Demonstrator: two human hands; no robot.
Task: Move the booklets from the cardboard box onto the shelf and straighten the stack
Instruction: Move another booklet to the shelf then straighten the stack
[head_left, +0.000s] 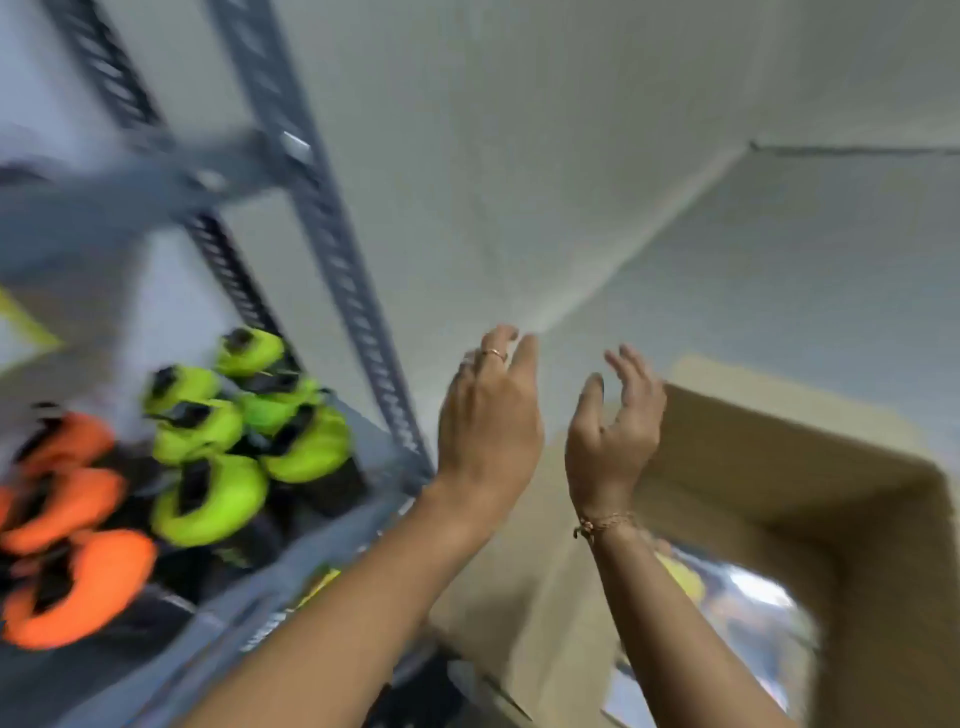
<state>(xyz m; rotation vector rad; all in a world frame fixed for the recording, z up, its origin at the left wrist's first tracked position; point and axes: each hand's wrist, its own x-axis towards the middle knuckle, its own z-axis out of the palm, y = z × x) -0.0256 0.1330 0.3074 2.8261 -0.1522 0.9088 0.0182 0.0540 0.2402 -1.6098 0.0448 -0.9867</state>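
Observation:
The view is tilted and blurred by motion. An open cardboard box stands at the lower right, with glossy booklets showing inside it. A grey metal shelf unit rises at the left. My left hand and my right hand are both raised in the air between the shelf and the box, fingers apart, holding nothing. My right hand hovers in front of the box's near flap, not touching it as far as I can tell.
The shelf's lower level carries several neon yellow-green items and orange items. A pale wall fills the background behind my hands.

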